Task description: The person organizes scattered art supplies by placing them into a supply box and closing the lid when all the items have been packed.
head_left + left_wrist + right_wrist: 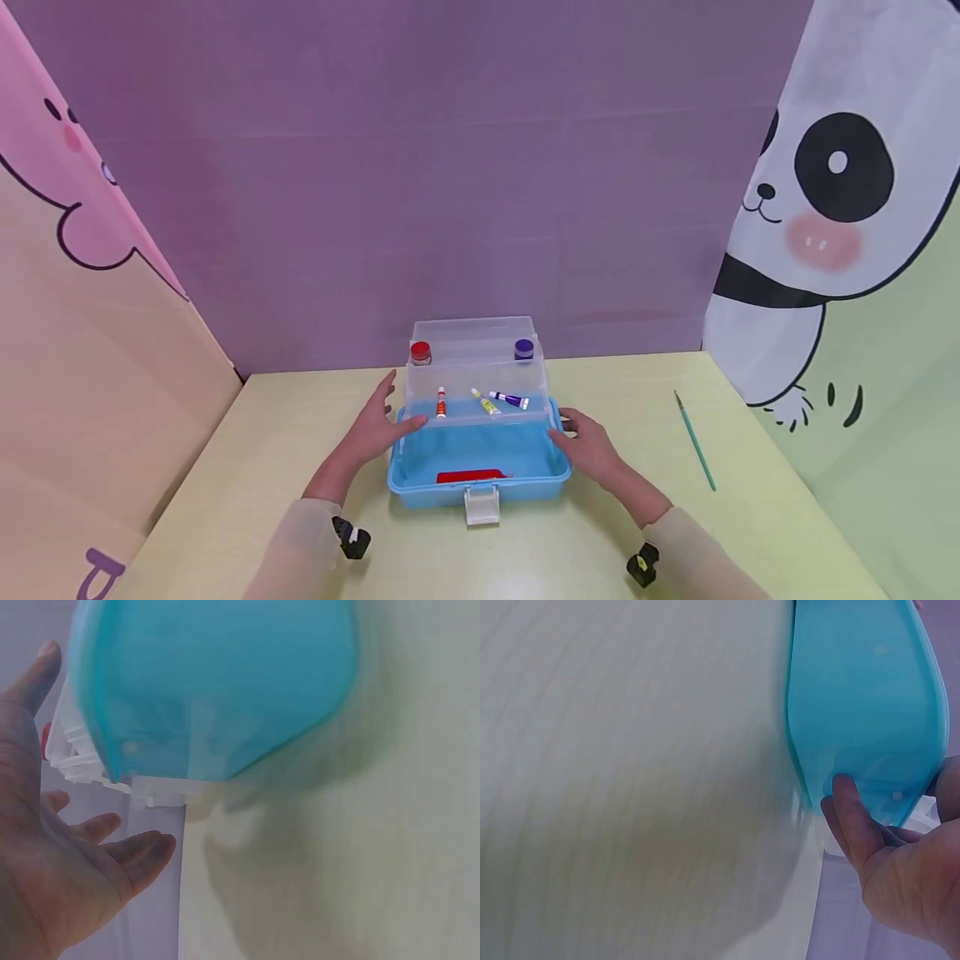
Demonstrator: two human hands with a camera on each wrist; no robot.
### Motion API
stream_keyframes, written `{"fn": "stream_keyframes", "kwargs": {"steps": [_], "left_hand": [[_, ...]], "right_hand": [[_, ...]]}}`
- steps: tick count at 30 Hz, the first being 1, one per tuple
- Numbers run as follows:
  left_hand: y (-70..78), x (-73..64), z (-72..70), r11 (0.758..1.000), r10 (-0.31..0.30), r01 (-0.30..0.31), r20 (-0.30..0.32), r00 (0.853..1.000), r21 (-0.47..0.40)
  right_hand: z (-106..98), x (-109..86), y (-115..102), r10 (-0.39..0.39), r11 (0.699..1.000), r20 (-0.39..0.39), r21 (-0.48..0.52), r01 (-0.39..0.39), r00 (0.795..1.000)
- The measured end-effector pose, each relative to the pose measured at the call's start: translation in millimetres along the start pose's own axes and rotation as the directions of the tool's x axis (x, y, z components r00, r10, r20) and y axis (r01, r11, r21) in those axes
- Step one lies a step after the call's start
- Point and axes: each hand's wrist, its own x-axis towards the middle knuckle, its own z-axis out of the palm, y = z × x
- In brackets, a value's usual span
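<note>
The pale yellow-green bench (300, 433), smooth and matte, carries everything. At its centre stands the blue box (480, 467), a rounded, glossy plastic tub with a white latch (482, 505) at its 6 o'clock edge. Stepped clear trays (476, 375) of stiff see-through plastic stand raised over the box's 12 o'clock half.

The left hand (372, 432) lies at the box's 9 o'clock side, fingers straight and spread, thumb up by the tray corner; the left wrist view shows the palm open and apart from the blue wall. The right hand (590, 443) sits at 3 o'clock, fingers loosely bent, with a fingertip (847, 796) touching the blue wall near a hinge pin. Neither hand clasps anything.

The step in hand looks like steadying or opening out the box; the next move likely calls for even pressure from both sides so the trays do not tip.

A slim green paintbrush (695, 442) lies well apart at 3 o'clock. A flat red piece (470, 477) lies in the tub. The lower tray holds three small soft paint tubes (486, 402); the upper one holds a red-capped jar (421, 352) and a purple-capped jar (523, 349).
</note>
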Motion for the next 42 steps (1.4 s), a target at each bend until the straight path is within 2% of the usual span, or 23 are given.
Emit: {"fn": "stream_keyframes", "kwargs": {"steps": [10,17,24,31,42], "left_hand": [[-4.0,-15.3,8.8,1.000,-0.030,0.029,-0.018,0.999,-0.011],[-14.1,-21.2,14.8,0.999,-0.051,0.051,-0.027,0.998,-0.008],[-20.3,-26.6,18.5,0.994,-0.094,0.093,-0.022,0.995,-0.062],[-23.3,-29.4,20.9,0.987,-0.098,0.097,0.003,0.995,-0.130],[-23.4,-31.8,24.3,0.973,-0.132,0.127,-0.014,0.991,-0.195]], "right_hand": [[1,-0.5,0,0.008,1.000,0.006,0.008,-0.008,1.000],[1,-1.3,0,0.016,1.000,0.007,0.007,-0.016,1.000],[2,-1.7,1,0.021,1.000,0.006,0.017,-0.021,1.000],[1,-2.2,2,0.022,1.000,0.005,0.016,-0.022,1.000],[2,-2.2,1,0.032,1.000,0.000,0.001,-0.032,1.000]]}}
